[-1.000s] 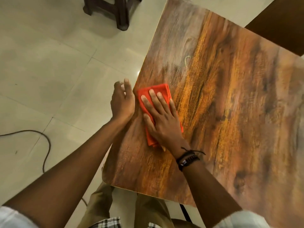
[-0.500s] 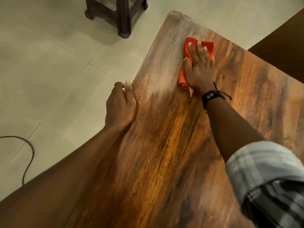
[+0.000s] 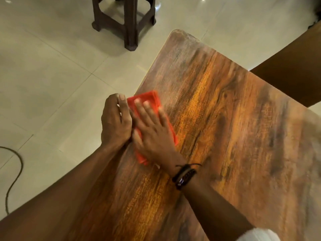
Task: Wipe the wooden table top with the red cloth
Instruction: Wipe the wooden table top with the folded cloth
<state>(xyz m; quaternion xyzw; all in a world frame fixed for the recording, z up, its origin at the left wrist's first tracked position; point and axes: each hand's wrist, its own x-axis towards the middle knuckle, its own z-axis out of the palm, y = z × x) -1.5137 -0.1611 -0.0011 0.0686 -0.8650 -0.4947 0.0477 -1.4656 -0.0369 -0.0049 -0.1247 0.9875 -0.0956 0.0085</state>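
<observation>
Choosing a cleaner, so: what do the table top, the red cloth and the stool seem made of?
The table top: strong printed-looking wood grain with a slight sheen, perhaps laminate; solid wood not ruled out. The red cloth: soft folded fabric, weave too blurred. The stool: dark brown, moulded-looking legs, probably plastic.

I read no text, label, brand or number in my view: none on the wooden table top (image 3: 225, 119), the red cloth (image 3: 152, 100) at centre, or the wrist bands (image 3: 184, 174) below it.
</observation>
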